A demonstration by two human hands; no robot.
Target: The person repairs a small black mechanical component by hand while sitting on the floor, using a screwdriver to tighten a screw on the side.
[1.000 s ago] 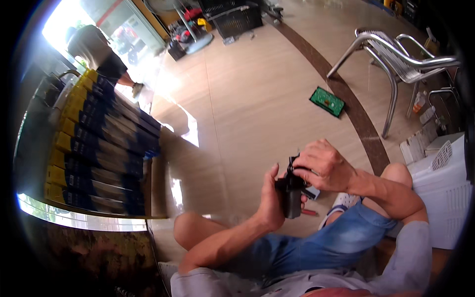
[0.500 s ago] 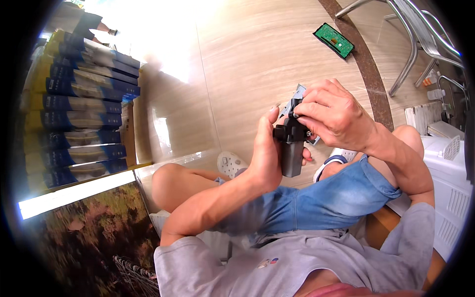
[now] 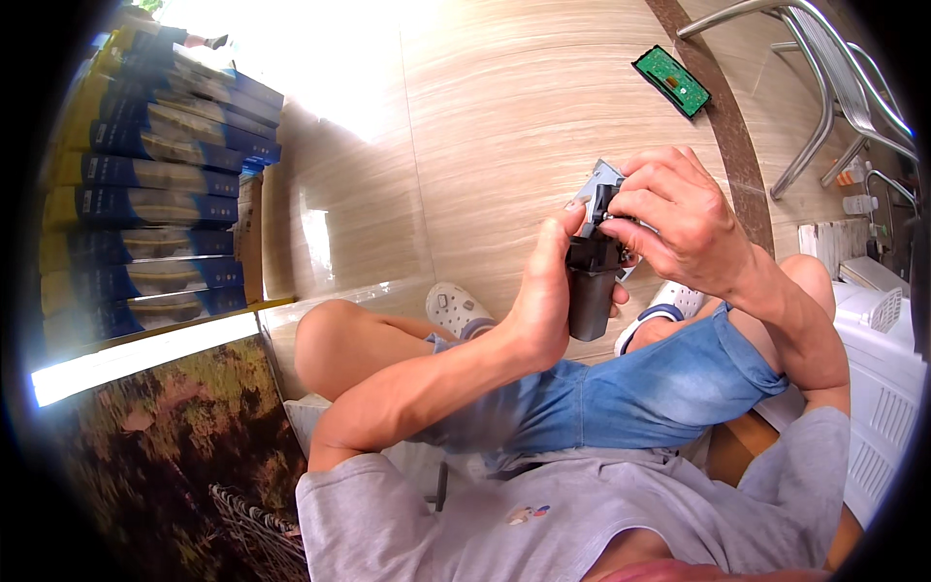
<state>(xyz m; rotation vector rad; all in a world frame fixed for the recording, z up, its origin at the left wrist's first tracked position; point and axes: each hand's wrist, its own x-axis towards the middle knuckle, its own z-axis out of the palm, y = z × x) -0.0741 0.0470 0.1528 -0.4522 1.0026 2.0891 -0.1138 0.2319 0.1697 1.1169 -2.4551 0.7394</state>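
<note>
My left hand [image 3: 543,291] wraps round the side of a dark grey and black mechanical part [image 3: 592,301] with a bulky lower body, held upright over my lap. My right hand [image 3: 684,218] grips its upper black fitting, thumb and fingertips pressed on a small screw or pin that is too small to make out. A thin silvery plate [image 3: 602,170] shows behind the fitting; whether it is attached I cannot tell. My fingers hide part of the assembly.
Blue-and-yellow packages [image 3: 160,209] are stacked at left, by a mottled dark panel [image 3: 145,427]. Another person's foot [image 3: 215,42] shows beyond. A green circuit board [image 3: 671,82] lies on the floor near a metal chair [image 3: 829,63]. A white plastic housing [image 3: 882,388] stands at right.
My view has tilted down, so hands and part appear higher in it. The silvery plate shows more clearly behind the fitting. Both hands keep their hold, with slight finger shifts.
</note>
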